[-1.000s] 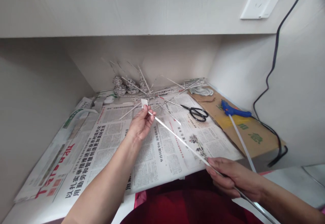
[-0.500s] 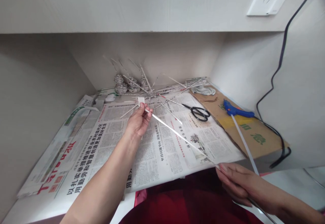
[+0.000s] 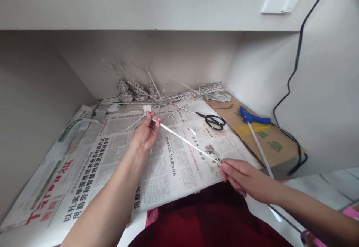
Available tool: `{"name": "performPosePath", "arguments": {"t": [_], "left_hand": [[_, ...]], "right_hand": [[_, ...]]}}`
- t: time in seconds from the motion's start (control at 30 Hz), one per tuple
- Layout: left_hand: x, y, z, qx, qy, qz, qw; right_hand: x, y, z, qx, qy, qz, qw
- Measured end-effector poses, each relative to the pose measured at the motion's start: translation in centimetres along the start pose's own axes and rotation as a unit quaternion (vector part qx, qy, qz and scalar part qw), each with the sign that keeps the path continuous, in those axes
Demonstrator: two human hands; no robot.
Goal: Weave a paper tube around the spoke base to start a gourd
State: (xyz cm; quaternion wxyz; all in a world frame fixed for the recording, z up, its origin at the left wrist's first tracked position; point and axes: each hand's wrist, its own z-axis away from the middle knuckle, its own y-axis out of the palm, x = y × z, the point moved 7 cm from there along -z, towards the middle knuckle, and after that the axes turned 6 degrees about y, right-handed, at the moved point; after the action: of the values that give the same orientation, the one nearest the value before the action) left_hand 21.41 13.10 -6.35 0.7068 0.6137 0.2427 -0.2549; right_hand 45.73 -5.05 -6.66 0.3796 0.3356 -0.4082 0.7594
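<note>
A thin white rolled paper tube slants down across the newspaper between my two hands. My left hand is closed on its upper end, where a flat white paper flap sticks out beyond the fingertips. My right hand pinches the tube's lower end. A thin dark rod comes out behind the right hand; whether it runs inside the tube is hidden. Just beyond my left hand lies a star-shaped bundle of newspaper tubes, its arms spread outward.
Newspaper covers the worktop. Black-handled scissors lie right of centre. A blue glue gun with a long white glue stick rests on cardboard. Several woven paper gourd shapes and a pile of paper tubes stand at the back.
My right hand has moved up and left along the tube, closer to my left hand. The left hand keeps its hold. The whole view has shifted slightly.
</note>
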Motion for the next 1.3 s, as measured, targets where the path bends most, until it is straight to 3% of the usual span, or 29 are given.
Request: {"name": "performPosePath", "arguments": {"t": [0.07,0.13,0.2,0.23,0.3,0.37,0.4,0.47,0.53,0.63,0.73,0.77,0.83,0.9,0.93,1.0,1.07,1.1,1.17,1.3], "left_hand": [[-0.1,0.3,0.0,0.015,-0.007,0.012,1.0],[-0.1,0.4,0.0,0.024,-0.009,0.021,0.999],[-0.2,0.5,-0.1,0.03,-0.005,0.028,0.999],[-0.2,0.4,-0.2,0.03,-0.001,0.029,0.999],[-0.2,0.3,-0.2,0.025,0.008,0.025,0.999],[0.0,0.1,-0.3,0.017,0.014,0.011,1.0],[0.1,0.0,-0.3,0.014,0.015,0.004,1.0],[0.2,-0.1,-0.2,0.01,0.015,-0.002,1.0],[0.3,0.1,-0.1,0.014,0.011,0.005,1.0],[0.3,0.4,0.0,0.03,0.002,0.021,0.999],[0.2,0.5,0.0,0.042,0.0,0.022,0.999],[0.2,0.5,0.0,0.044,0.0,0.023,0.999],[0.1,0.3,-0.2,0.041,0.004,0.028,0.999],[0.0,0.0,-0.5,0.032,0.012,0.033,0.999],[0.0,-0.1,-0.5,0.027,0.017,0.03,0.999],[0.1,-0.1,-0.5,0.02,0.022,0.015,0.999],[0.3,-0.1,-0.3,0.017,0.02,0.0,1.0],[0.4,-0.1,-0.2,0.016,0.018,-0.006,1.0],[0.6,-0.1,-0.1,0.016,0.015,-0.012,1.0],[0.7,-0.2,-0.3,0.014,0.016,-0.018,1.0]], "right_hand": [[-0.6,1.7,0.1,0.122,0.031,-0.185,0.975],[-0.8,2.9,0.5,0.196,0.04,-0.293,0.935],[-0.7,3.5,0.7,0.226,0.043,-0.307,0.923],[-0.7,3.6,0.6,0.221,0.044,-0.284,0.932],[-0.2,3.1,0.1,0.164,0.04,-0.186,0.968],[1.1,1.6,-0.5,0.052,0.0,-0.026,0.998],[2.1,0.9,-0.8,-0.01,-0.033,0.062,0.997],[4.0,0.0,-1.0,-0.104,-0.097,0.201,0.969],[4.5,0.1,-1.3,-0.122,-0.116,0.226,0.959],[2.4,1.7,-2.2,0.006,-0.038,0.035,0.999],[0.8,3.9,-1.8,0.147,0.033,-0.176,0.973],[0.7,4.3,-1.5,0.179,0.042,-0.188,0.965],[0.9,4.2,-1.0,0.208,0.042,-0.099,0.972],[1.4,1.5,-1.3,0.121,0.011,0.101,0.987],[2.2,-1.2,-1.8,0.002,-0.02,0.216,0.976],[3.2,-7.5,-2.1,-0.236,-0.011,0.385,0.892],[2.6,-13.1,-2.4,-0.368,0.049,0.455,0.809],[1.8,-15.6,-2.7,-0.403,0.093,0.474,0.777],[-0.4,-19.4,-3.9,-0.404,0.172,0.487,0.755],[-3.5,-22.5,-5.7,-0.353,0.231,0.473,0.773]]}}
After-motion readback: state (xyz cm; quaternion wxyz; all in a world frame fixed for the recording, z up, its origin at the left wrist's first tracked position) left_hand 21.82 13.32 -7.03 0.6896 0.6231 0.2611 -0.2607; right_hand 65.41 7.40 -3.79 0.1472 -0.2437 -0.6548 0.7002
